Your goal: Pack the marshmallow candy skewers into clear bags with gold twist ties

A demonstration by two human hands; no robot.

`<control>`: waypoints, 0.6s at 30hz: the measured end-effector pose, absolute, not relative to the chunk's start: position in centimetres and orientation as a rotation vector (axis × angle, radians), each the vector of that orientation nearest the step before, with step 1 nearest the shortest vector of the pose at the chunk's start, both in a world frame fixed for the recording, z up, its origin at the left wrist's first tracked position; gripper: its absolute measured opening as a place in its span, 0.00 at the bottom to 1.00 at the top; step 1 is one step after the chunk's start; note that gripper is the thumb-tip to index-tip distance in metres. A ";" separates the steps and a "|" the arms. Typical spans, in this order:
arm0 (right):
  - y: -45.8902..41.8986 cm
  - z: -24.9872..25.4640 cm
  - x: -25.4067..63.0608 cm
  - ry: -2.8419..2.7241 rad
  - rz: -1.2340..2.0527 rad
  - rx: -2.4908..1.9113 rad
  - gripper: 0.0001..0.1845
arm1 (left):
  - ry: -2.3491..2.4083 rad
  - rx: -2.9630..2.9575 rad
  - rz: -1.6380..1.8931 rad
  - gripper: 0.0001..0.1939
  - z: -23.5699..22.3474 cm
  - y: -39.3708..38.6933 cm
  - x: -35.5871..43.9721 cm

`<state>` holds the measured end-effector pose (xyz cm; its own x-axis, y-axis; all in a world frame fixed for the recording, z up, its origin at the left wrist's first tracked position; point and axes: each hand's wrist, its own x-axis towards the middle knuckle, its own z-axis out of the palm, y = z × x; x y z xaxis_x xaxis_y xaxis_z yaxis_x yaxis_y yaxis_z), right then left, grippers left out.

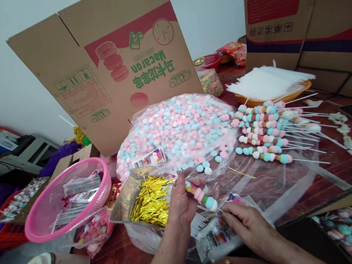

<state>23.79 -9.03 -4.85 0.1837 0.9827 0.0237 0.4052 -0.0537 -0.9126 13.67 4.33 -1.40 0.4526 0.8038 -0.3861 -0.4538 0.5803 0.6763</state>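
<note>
Left hand (181,199), lower centre of frame, clamps a candy skewer (202,197); right hand (247,221) sits apart by its tip, grip unclear; hard tugging, I judge, might strip sweets (211,204) off.

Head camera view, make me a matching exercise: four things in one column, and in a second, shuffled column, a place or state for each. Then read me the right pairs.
Column one:
1. Gold strips
2. White sticks
3. Single candy skewer
4. Pink basket

Column two:
A. Held in the left hand
B. Holding flat wrappers
C. Inside a silvery container
D. Heaped in a yellow basket

Pairs: 1-C, 2-D, 3-A, 4-B.
</note>
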 end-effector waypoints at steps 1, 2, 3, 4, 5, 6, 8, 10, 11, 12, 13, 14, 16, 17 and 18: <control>-8.9 -4.8 23.4 -1.322 0.898 -1.595 0.15 | 0.763 0.525 0.840 0.23 -1.6 4.1 14.0; -8.8 -4.8 23.0 -1.296 0.940 -1.582 0.15 | 0.782 0.528 0.842 0.22 -1.7 3.8 14.4; -8.6 -4.7 22.7 -1.276 0.970 -1.570 0.15 | 0.804 0.535 0.830 0.22 -1.8 3.5 14.6; -8.4 -4.7 22.4 -1.261 0.979 -1.561 0.15 | 0.821 0.543 0.802 0.22 -2.0 3.2 14.8; -8.2 -4.7 22.2 -1.250 0.973 -1.554 0.15 | 0.831 0.552 0.764 0.22 -2.1 2.9 15.0; -8.0 -4.7 22.2 -1.236 0.961 -1.552 0.15 | 0.837 0.561 0.728 0.23 -2.3 2.6 15.0; -7.6 -4.9 22.3 -1.187 0.959 -1.555 0.15 | 0.841 0.579 0.667 0.23 -2.8 2.2 14.7; -7.4 -5.2 22.8 -1.134 1.008 -1.555 0.15 | 0.836 0.594 0.586 0.22 -3.1 2.2 13.9; -7.4 -5.3 23.1 -1.119 1.048 -1.548 0.15 | 0.825 0.592 0.553 0.22 -3.2 2.5 13.4; -7.4 -5.5 23.3 -1.115 1.089 -1.536 0.15 | 0.801 0.577 0.539 0.24 -3.2 2.9 12.8; -7.5 -5.6 23.5 -1.121 1.125 -1.517 0.16 | 0.764 0.552 0.555 0.26 -3.0 3.4 12.3; -7.6 -5.7 23.6 -1.129 1.158 -1.495 0.16 | 0.720 0.520 0.598 0.28 -2.8 4.0 11.9; -7.7 -5.7 23.6 -1.131 1.216 -1.448 0.17 | 0.626 0.463 0.728 0.28 -2.0 5.1 11.4; -7.8 -5.6 23.5 -1.132 1.240 -1.429 0.17 | 0.598 0.446 0.781 0.27 -1.6 5.5 11.4; -7.8 -5.4 23.4 -1.141 1.256 -1.423 0.17 | 0.588 0.436 0.812 0.24 -1.2 5.8 11.6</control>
<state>23.40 -7.78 -5.42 0.0608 0.9834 -0.1711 0.0763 -0.1755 -0.9815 11.58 5.81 -1.25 0.5457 0.7755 -0.3175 -0.5434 0.6159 0.5704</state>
